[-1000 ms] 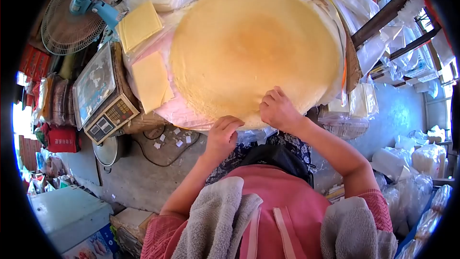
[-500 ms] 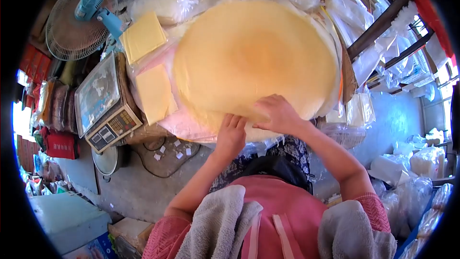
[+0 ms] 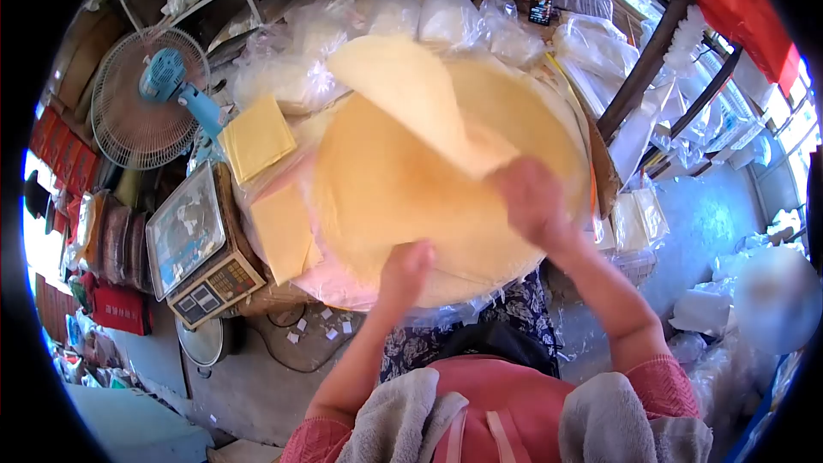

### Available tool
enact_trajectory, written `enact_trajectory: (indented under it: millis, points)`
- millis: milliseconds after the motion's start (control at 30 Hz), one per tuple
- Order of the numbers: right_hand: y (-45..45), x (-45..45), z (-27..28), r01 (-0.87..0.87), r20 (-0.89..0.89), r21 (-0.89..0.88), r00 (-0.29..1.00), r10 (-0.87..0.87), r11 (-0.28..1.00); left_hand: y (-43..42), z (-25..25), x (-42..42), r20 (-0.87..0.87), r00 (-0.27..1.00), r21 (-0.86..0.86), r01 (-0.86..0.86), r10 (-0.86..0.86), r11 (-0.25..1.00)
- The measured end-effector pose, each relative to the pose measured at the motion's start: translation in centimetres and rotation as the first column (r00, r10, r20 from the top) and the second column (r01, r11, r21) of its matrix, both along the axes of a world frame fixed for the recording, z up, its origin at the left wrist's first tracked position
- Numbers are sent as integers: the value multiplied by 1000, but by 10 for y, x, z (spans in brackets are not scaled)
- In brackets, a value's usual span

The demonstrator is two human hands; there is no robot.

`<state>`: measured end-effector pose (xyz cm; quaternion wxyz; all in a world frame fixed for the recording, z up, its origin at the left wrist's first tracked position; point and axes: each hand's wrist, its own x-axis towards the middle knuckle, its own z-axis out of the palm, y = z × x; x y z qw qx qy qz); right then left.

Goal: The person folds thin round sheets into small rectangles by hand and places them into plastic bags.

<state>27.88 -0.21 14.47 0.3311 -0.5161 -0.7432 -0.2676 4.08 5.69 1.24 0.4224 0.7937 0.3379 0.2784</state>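
A stack of large, thin, round pancakes (image 3: 403,197), tan and browner in the middle, covers the surface before me. My right hand (image 3: 533,199), blurred by motion, is closed on a paler thin pancake sheet (image 3: 403,90) that is raised and folding over above the stack. Its far end curls up near the plastic bags. My left hand (image 3: 406,273) is at the near edge of the stack, its fingers bent in against the pancake there; the fingertips are partly hidden. Folded yellow pancakes (image 3: 259,139) and another folded piece (image 3: 283,231) lie left of the stack.
A digital scale (image 3: 210,244) stands at the left, with a blue fan (image 3: 163,77) behind it. Clear plastic bags (image 3: 296,60) line the back, near a lit phone (image 3: 541,3). A lidded pot (image 3: 202,341) sits on the floor. A dark post (image 3: 643,73) rises at right.
My right hand has moved right and lifted, raising a pancake sheet off the stack. My left hand remains at the near edge, now apart from the right. The view has tilted up slightly.
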Motion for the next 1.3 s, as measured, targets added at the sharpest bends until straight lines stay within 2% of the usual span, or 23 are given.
enact_trajectory:
  millis: [33,67,100,133,200,300,333,467,600,700,800,867,900,933,967,1000,1033,1067,1100,1167,1233,1267,1300]
  points:
    - [-12,-9,-12,-95,-9,-63,995,95,993,18,0,-1,162,980,-324,-57,115,944]
    - [-20,-17,-22,-146,-1,-122,989,147,982,39,-1,-2,268,925,-618,-48,268,785]
    - [-27,-24,-33,-194,1,-180,980,197,964,65,-5,-1,471,793,-753,134,386,644]
    - [-32,-26,-49,-193,-32,-258,981,191,947,83,3,-8,578,690,-751,240,436,615]
    - [-38,-25,-82,-199,-93,-403,980,176,894,110,25,-16,575,617,-780,216,537,587]
    - [-41,-34,-114,-187,-105,-385,982,158,904,142,42,-14,413,625,-845,-9,663,535]
    - [-44,-39,-125,-118,-82,-426,992,92,897,154,40,-16,375,686,-825,-59,624,562]
    - [-50,-41,-165,-71,-89,-434,995,35,898,189,32,7,93,864,-641,-329,495,694]
    - [-54,-42,-161,-48,-90,-431,996,10,901,185,45,48,-120,864,-467,-484,489,740]
    - [-56,-42,-157,-68,-132,-408,991,15,911,231,-19,59,-251,849,26,-475,466,880]
    - [-55,-44,-161,-57,-142,-387,990,1,920,167,28,111,-26,900,491,-367,434,790]
    - [-55,-44,-161,-45,-136,-376,991,-7,926,98,86,138,-5,1000,414,-8,11,910]
    - [-55,-45,-161,-41,-133,-372,991,-9,927,79,84,152,-50,977,538,200,-206,819]
    - [-55,-45,-165,-38,-125,-613,991,-49,790,46,96,162,-103,924,639,346,-369,687]
    - [-56,-43,-172,-47,-116,-808,990,-80,588,16,103,173,-383,823,570,569,-420,593]
    - [-57,-41,-178,-29,-74,-938,990,-116,344,-15,116,169,-205,690,566,662,-694,492]
    - [-61,-39,-179,-41,-83,-953,988,-127,300,-45,146,167,-389,523,399,838,-759,373]
    - [-66,-37,-181,-56,-103,-939,988,-120,339,-61,141,159,-324,426,568,801,-845,187]
    - [-71,-36,-180,-70,-125,-895,987,-97,441,-70,139,152,-469,351,513,855,-811,73]
    - [-73,-35,-174,-80,-146,-729,989,-40,680,-46,123,127,-149,465,529,783,-873,327]
    - [-68,-36,-166,-88,-152,-526,988,9,846,-1,121,92,-180,693,571,652,-698,499]
    - [-65,-37,-163,-86,-156,-455,988,16,886,22,117,74,184,791,537,416,-583,734]
    - [-62,-38,-161,-86,-157,-403,987,24,911,45,112,49,320,922,65,210,-219,976]
